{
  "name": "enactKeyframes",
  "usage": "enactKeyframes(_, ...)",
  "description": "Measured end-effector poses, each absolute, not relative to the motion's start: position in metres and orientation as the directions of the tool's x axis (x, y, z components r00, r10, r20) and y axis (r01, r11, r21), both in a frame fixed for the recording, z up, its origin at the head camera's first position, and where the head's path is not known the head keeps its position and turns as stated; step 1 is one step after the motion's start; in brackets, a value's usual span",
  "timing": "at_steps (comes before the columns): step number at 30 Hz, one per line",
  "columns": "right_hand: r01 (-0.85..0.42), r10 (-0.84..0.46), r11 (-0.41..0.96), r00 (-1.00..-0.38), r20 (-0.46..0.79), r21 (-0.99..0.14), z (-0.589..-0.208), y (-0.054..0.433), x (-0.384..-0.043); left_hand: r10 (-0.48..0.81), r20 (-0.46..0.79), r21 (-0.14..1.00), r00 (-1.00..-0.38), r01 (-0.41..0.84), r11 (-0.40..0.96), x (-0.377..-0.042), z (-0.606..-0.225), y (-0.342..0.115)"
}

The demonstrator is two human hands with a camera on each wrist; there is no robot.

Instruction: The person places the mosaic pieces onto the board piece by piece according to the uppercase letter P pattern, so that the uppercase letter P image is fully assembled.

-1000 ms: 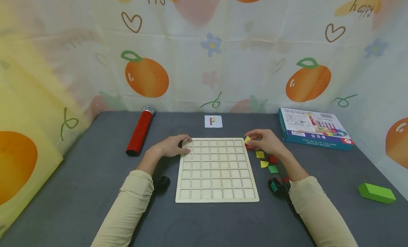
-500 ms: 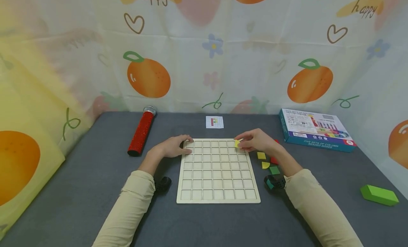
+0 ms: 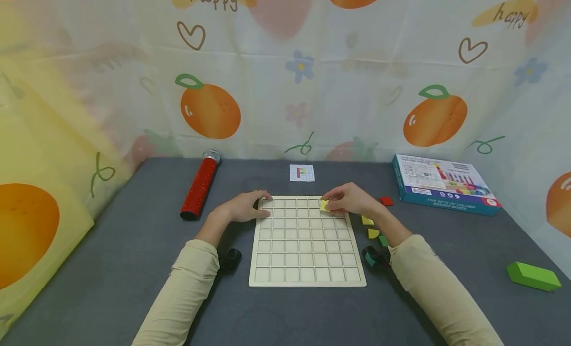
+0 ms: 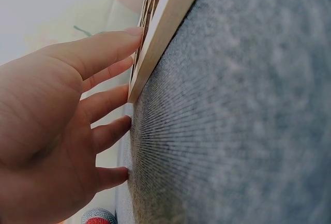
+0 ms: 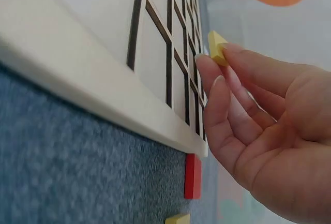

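Observation:
A pale wooden grid board (image 3: 308,247) lies flat on the grey table. At its far left corner rests my left hand (image 3: 241,207), fingers spread; in the left wrist view the thumb and fingertips (image 4: 135,31) are at the board's edge. My right hand (image 3: 352,200) pinches a small yellow block (image 5: 216,48) between thumb and fingers. That block is above the far row of squares, toward the right side, and the fingers partly cover it. Right of the board lie a red block (image 3: 386,201), a yellow block (image 3: 367,220), a yellow rounded block (image 3: 373,233) and a green block (image 3: 383,241).
A small card with a coloured grid (image 3: 302,173) lies beyond the board. A red glittery microphone (image 3: 200,187) is at the left, a blue-and-white box (image 3: 446,185) at the back right. A long green block (image 3: 533,276) sits near the right edge.
My right hand has carried the yellow block leftward from beside the board to above its far row. The left hand stays at the corner. The head view has shifted slightly.

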State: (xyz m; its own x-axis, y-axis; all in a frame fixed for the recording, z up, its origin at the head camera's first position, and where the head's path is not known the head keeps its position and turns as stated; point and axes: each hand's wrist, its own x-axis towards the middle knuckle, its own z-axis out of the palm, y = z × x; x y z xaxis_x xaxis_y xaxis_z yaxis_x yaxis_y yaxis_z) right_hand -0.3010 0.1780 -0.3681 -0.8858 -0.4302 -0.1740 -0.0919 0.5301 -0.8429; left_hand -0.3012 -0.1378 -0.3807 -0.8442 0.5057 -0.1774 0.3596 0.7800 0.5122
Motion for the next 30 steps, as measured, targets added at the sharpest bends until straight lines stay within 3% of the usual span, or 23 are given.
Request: enactKeyframes(30,-0.057,-0.424,0.602,-0.868,-0.258,-0.797,-0.358,0.157,-0.303,0.492,-0.184,0.52,-0.851,0.34,0.784,-0.299,-0.379,-0.137)
